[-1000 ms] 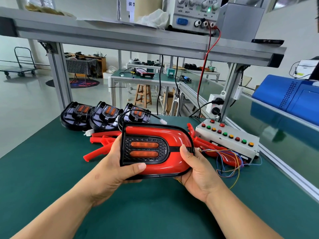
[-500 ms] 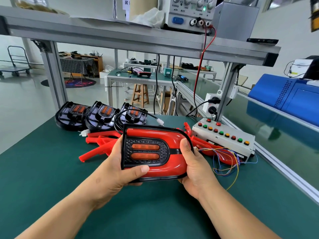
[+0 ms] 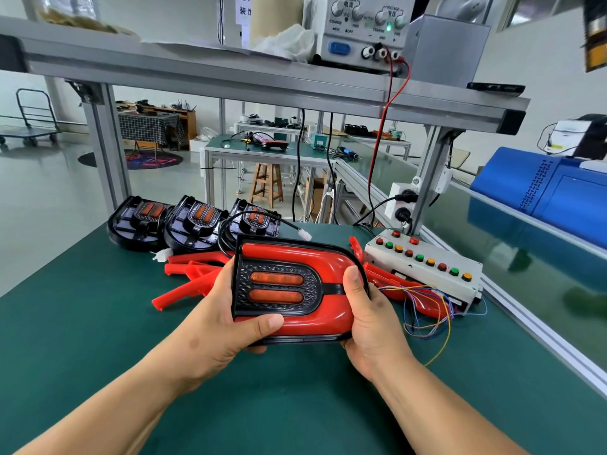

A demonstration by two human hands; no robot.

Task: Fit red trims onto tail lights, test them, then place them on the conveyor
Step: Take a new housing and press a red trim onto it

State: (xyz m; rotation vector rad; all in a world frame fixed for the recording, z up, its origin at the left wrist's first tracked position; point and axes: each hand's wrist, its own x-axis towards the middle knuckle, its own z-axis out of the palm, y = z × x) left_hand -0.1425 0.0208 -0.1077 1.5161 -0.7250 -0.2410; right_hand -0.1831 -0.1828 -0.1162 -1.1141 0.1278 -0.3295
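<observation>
Head view: you are looking down at both of your hands over the green worktop (image 3: pixel 98 323).
Left grip (image 3: pixel 226 323): you are clasping the left end of the tail light (image 3: pixel 279 287), with your thumb lying across its lower red edge and your fingers curling underneath.
Right grip (image 3: pixel 368 323): you are clasping the rounded right end, your thumb pressing beside the black centre strip and your fingers wrapping behind.
Tail light: it is hanging above the worktop between your two grips, its face turning towards you.
Red trim (image 3: pixel 315 323): it is sitting around the black lens panel of the held light.
Spare trims (image 3: pixel 193 274): they are lying in a heap on the worktop just behind the held light.
Other tail lights (image 3: pixel 197 221): three without trims are standing in a row at the far edge.
Button box (image 3: pixel 423 267): it is sitting to the right, with coloured wires (image 3: pixel 427 310) trailing from it.
Conveyor (image 3: pixel 525 257): it is running along the right side, well apart from the held light.
</observation>
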